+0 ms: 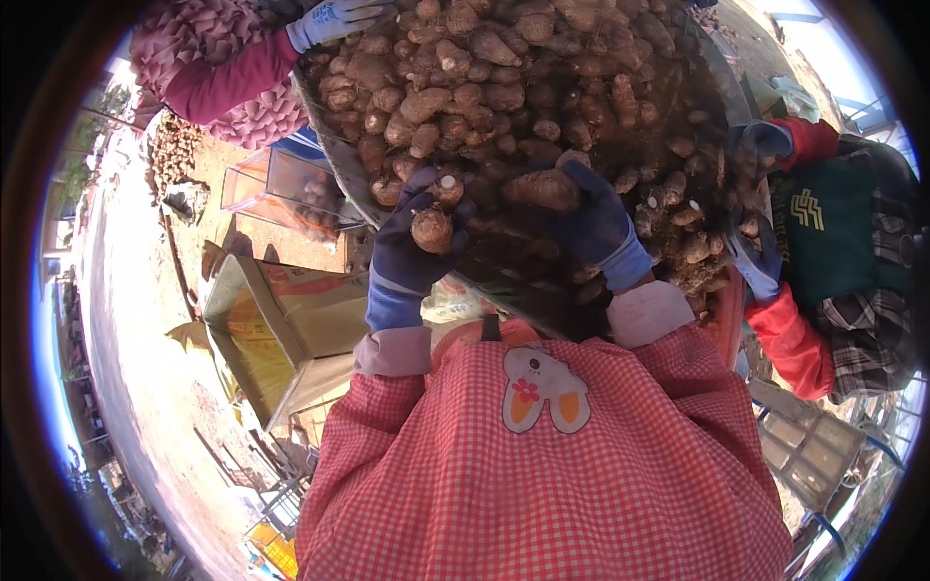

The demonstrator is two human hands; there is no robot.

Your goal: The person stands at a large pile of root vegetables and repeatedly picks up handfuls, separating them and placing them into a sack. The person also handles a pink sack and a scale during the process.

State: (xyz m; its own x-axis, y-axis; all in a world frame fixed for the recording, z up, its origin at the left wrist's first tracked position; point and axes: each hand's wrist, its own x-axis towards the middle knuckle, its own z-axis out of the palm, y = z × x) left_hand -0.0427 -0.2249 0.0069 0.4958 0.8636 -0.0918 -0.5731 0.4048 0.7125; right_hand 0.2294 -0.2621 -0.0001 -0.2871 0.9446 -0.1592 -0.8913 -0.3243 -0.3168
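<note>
My left hand [407,250], in a blue-grey work glove, grips a round brown taro corm [431,229] near the left edge of the heap. Just above it is a corm with a white cut end [447,190]; I cannot tell whether my fingers hold that one too. My right hand [600,221], gloved alike, has its thumb and fingers around the end of a longer taro corm [541,190]. A paler corm [572,158] touches its fingertips. Beneath both hands spreads a heap of soil-covered taro [494,102] on a dark work surface.
A co-worker's gloved hand [338,20] rests on the heap at upper left. Another person's gloved hands [757,254] handle small corms at right. Left of me stand an open woven sack on a frame [312,312] and a mesh-sided framed container [280,192]. A yellow crate [275,548] sits lower left.
</note>
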